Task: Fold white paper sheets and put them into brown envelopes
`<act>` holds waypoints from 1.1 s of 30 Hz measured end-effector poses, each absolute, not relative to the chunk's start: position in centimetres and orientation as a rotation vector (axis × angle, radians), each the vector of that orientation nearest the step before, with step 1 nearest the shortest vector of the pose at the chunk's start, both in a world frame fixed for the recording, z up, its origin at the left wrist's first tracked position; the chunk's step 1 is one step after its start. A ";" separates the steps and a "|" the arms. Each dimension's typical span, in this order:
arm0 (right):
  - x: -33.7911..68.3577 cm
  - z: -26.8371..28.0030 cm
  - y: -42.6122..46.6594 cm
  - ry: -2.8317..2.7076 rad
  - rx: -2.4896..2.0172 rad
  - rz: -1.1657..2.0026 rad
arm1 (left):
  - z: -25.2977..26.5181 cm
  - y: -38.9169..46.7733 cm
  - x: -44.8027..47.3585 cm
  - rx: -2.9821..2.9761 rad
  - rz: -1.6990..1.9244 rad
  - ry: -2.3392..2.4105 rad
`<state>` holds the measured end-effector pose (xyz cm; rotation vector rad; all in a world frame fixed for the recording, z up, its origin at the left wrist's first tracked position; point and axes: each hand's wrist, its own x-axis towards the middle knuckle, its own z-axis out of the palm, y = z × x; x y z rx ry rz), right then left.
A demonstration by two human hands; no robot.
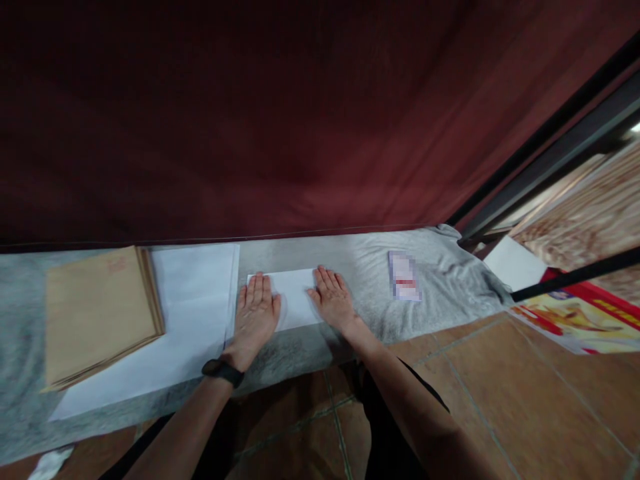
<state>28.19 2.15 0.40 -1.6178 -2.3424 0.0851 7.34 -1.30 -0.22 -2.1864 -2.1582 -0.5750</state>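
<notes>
A white sheet of paper, seemingly folded to a narrow rectangle, lies on a grey cloth. My left hand presses flat on its left end, fingers stretched out and pointing away from me. On the right end rests my right hand, also flat, with the thumb spread to the left. Neither hand grips anything. To the left, a stack of brown envelopes sits on top of larger white paper sheets. A small purple-and-white packet or slip, blurred, lies right of my right hand.
A dark red curtain or cloth wall rises behind the grey cloth. Black metal bars slant at the right. A red and yellow printed box is on the tiled floor. A white scrap lies at lower left.
</notes>
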 end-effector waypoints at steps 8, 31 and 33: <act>30.3 0.9 2.1 -2.266 -1.764 0.019 | 1.3 -2.6 6.3 -2.134 -0.523 -2.247; 25.5 6.2 -0.1 -1.575 -1.226 0.930 | 6.8 -1.3 5.3 -1.647 -3.065 -2.681; 25.9 6.4 0.6 -1.426 -1.163 1.005 | 6.1 -1.5 6.1 -1.619 -3.094 -2.791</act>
